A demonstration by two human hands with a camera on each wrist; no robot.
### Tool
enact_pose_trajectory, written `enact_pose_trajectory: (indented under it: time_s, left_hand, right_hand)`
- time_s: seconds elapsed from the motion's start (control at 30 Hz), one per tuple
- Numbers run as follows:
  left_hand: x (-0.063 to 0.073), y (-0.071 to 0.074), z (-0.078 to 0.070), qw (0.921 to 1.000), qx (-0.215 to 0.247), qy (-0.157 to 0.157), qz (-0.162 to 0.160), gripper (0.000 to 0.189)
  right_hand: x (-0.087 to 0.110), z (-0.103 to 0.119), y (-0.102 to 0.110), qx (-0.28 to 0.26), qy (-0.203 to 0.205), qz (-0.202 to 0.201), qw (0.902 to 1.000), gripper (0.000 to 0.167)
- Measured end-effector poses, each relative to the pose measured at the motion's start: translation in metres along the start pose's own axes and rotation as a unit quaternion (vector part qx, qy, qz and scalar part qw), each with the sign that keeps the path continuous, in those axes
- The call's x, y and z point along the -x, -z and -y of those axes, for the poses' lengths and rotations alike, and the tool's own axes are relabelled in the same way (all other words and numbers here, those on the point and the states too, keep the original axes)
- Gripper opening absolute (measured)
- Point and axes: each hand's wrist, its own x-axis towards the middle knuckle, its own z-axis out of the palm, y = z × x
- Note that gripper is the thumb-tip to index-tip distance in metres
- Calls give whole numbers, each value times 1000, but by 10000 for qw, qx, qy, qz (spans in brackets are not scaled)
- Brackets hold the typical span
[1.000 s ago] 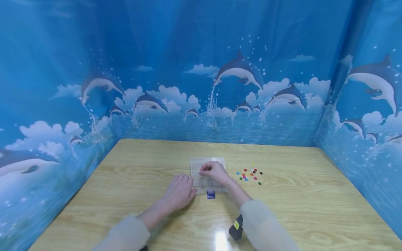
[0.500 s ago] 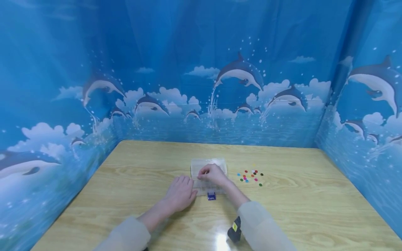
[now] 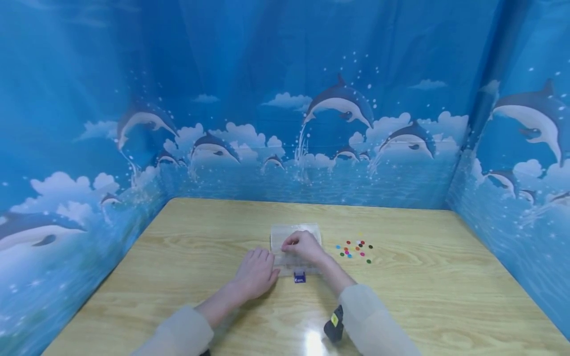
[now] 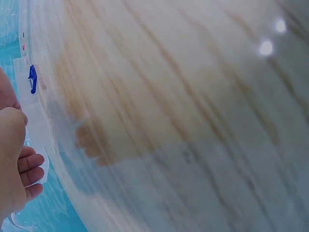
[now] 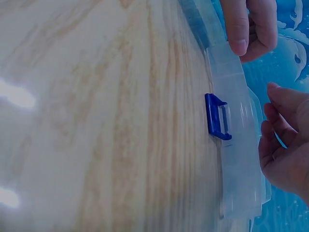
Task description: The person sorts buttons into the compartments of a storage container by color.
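A clear plastic box (image 3: 278, 234) with a blue latch (image 3: 300, 277) at its front stands mid-table, its lid raised at the back. My left hand (image 3: 255, 274) lies at the box's left front corner; in the right wrist view its thumb (image 5: 237, 41) touches the box edge. Over the box hangs my right hand (image 3: 305, 246), thumb and forefinger brought together above the compartments. In the right wrist view its fingers (image 5: 268, 135) are bent behind the front wall (image 5: 236, 179). I cannot tell whether a small piece is between these fingertips. The hand hides part of the inside.
Several small coloured discs (image 3: 346, 252) lie scattered on the wooden table (image 3: 423, 277) to the right of the box. A blue dolphin-print curtain (image 3: 249, 163) surrounds the table's back and sides. A black device with a yellow tag (image 3: 334, 324) is at my right wrist.
My right hand's fingertips have come slightly toward the front of the box. My left hand, the box and the discs stay in place.
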Motion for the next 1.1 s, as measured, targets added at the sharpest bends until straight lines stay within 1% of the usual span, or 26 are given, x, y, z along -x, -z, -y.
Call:
enact_pose_trajectory:
  time_s: [0.1,0.2,0.33,0.57,0.7,0.93,1.1]
  left_hand:
    - [0,-1,0,10000,-16,12,26,34]
    - [-1,-1,1,10000,-2,16,19,34]
    - [-1,-1,1,10000,73,14,5,32]
    - [-1,1,1,9998,127,23,170,33]
    - [0,2,1,9995,169,34,246,33]
    - [0,1,2,9997,171,-63,184,31]
    - [1,0,3,9997,172,-106,118,28]
  right_hand:
    - [0,-2,3,-16,18,-91,10000,11]
    - [-1,-4,8,-89,-72,-170,9998,11]
    - [0,-6,16,-326,-241,-257,9988,12]
    - [6,-15,31,-714,-481,-477,9951,11]
    - [10,-23,41,-919,-613,-552,9923,13]
    - [19,-36,58,-955,-654,-703,9908,19]
    - [25,-46,68,-958,-812,-724,9894,23]
